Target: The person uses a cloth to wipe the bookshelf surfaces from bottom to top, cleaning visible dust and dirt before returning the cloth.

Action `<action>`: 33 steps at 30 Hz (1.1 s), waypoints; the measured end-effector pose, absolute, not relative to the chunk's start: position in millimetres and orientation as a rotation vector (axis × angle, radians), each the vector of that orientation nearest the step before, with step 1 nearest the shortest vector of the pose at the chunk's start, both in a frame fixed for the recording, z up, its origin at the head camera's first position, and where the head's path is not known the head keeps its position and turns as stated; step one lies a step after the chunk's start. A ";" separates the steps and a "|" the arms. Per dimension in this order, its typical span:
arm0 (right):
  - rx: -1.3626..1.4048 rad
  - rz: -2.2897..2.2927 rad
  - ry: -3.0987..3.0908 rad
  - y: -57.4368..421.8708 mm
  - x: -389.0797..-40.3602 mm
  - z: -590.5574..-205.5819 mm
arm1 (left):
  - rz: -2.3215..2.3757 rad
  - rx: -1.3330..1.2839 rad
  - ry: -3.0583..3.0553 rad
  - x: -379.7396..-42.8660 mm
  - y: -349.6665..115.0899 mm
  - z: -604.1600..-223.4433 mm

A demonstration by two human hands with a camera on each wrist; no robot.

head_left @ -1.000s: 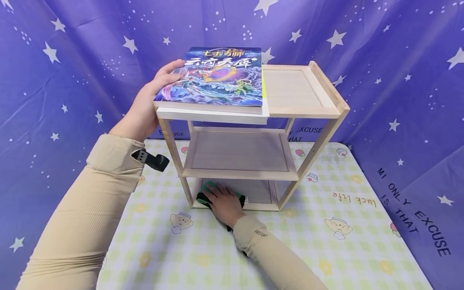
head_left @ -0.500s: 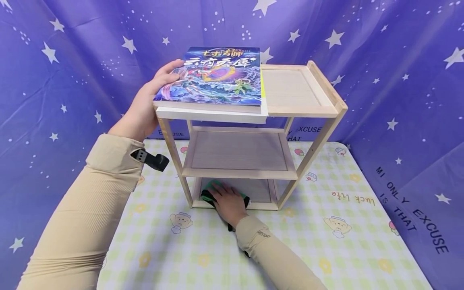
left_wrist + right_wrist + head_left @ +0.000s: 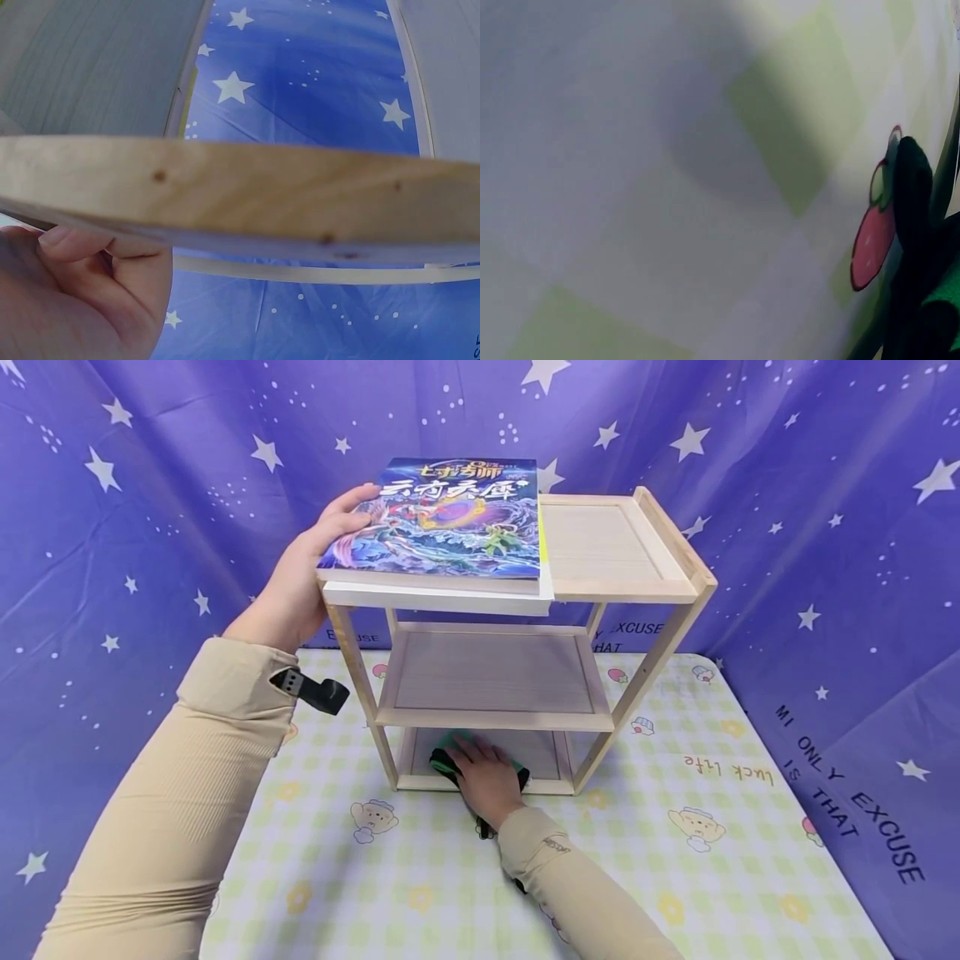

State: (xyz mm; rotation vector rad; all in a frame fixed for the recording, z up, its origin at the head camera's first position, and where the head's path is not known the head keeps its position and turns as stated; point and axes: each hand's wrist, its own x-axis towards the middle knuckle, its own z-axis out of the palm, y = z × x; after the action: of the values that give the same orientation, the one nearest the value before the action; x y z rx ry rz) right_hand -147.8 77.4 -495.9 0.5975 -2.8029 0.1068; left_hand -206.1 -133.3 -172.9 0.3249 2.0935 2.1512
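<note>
A small three-tier wooden shelf point(image 3: 495, 720) stands on the table. My left hand point(image 3: 303, 556) grips its upper left end, with fingertips over the left edge of a blue illustrated book point(image 3: 457, 527) on the top tier. In the left wrist view, that hand's thumb and fingers point(image 3: 112, 277) bend against the shelf's side rail point(image 3: 247, 187). My right hand point(image 3: 487, 781) lies with fingers extended over a green cloth point(image 3: 444, 760) with black edging, pressing it on the bottom tier. Part of the cloth point(image 3: 945, 300) shows at the right wrist view's edge.
Under the book lies another white-edged book or pad point(image 3: 438, 597), jutting past the shelf's front. The middle tier point(image 3: 495, 672) sits close above the right hand. A checked tablecloth point(image 3: 637, 877) covers the table, and a purple star-printed curtain point(image 3: 810, 568) surrounds it.
My right hand and the green cloth have slid to the right along the bottom tier. The left hand has kept its place at the shelf's upper left end.
</note>
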 end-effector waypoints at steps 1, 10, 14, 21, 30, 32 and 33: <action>0.591 0.111 -2.812 78.4 -147.5 -495.6 | 2.152 0.325 2.094 -206.2 -133.2 -172.9; 0.518 0.141 -2.865 88.0 -146.4 -495.0 | 2.152 0.337 2.087 -205.9 -133.9 -174.0; 0.491 0.098 -2.883 93.0 -146.2 -496.8 | 2.163 0.350 2.073 -206.2 -133.4 -174.1; 0.448 0.089 -2.860 101.2 -145.8 -499.2 | 2.171 0.353 2.061 -206.6 -132.4 -173.6; 0.397 0.114 -2.825 111.4 -145.6 -502.1 | 2.161 0.341 2.073 -205.3 -132.6 -173.1; 0.387 0.106 -2.813 113.4 -145.2 -502.1 | 2.160 0.338 2.073 -205.4 -132.6 -172.7; 0.381 0.106 -2.807 114.4 -145.0 -502.0 | 2.162 0.336 2.069 -205.5 -132.7 -172.6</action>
State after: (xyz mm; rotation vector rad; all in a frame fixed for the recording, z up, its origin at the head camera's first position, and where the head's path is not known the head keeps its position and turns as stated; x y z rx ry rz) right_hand -145.0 114.4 -502.0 0.3812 -2.8074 0.1062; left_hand -205.5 -132.7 -172.6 0.3361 2.0688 2.1621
